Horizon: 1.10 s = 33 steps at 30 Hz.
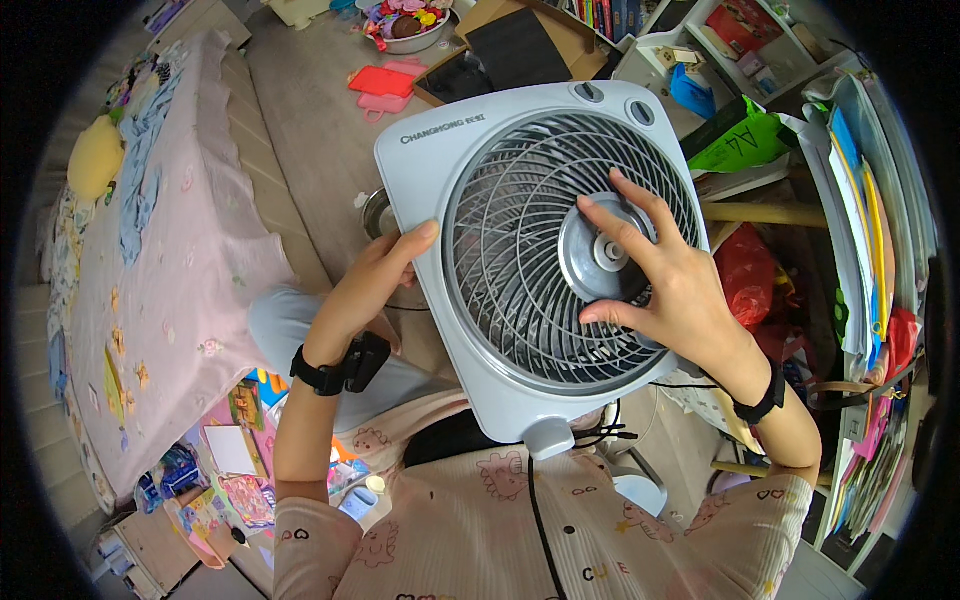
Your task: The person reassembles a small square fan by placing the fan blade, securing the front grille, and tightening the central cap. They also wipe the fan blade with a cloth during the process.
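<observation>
A pale blue-white box fan (412,170) rests on my lap, its round face tilted up toward me. My left hand (380,275) grips the housing's left edge, thumb on top and the other fingers mostly hidden underneath. Over the spiral grille (500,250) lies my right hand (680,280), fingers and thumb spread around the silver centre disc (578,255). Its fingertips are at or near the disc's rim; I cannot tell how firmly they touch. Two small knobs (588,92) sit at the fan's far corner. Each of my wrists wears a black band.
To the left stands a bed with a pink cover (190,220). Shelves with folders (865,220) rise at the right. Beyond the fan are an open cardboard box (560,35), red-pink items (382,82) and a filled basin (412,42). Books and toys lie at lower left.
</observation>
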Available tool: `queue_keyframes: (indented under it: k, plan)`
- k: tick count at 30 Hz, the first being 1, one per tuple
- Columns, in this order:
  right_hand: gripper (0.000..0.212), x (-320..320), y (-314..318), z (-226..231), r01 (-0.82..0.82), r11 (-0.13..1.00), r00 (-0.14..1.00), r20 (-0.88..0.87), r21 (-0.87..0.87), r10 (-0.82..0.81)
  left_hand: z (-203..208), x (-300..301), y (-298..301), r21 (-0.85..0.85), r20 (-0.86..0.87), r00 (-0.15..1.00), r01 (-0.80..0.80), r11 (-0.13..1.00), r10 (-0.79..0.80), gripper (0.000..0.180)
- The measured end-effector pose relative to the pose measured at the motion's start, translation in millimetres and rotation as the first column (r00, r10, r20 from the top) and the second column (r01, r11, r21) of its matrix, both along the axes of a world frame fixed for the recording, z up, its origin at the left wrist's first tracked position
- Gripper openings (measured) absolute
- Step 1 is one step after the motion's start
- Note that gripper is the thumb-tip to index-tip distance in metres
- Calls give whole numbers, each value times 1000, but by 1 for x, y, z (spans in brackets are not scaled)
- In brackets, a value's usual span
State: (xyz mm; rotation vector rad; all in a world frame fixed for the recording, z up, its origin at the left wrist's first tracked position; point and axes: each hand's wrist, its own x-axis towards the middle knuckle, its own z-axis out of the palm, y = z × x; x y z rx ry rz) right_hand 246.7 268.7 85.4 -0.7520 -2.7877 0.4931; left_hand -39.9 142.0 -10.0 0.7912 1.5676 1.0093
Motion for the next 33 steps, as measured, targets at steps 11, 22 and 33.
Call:
queue_keyframes:
  k: [11,22,33]
  plan:
    - [96,0,-8,-10,37,997,999,-4,60,-37,-5,-4,-3,-22,-81,996,28,999,-29,77]
    - [97,0,-23,0,90,994,991,88,63,-96,2,3,-11,-50,-58,996,62,997,-65,68]
    - [95,7,-18,5,136,989,984,106,53,-141,17,15,-10,53,-18,998,56,997,-55,59]
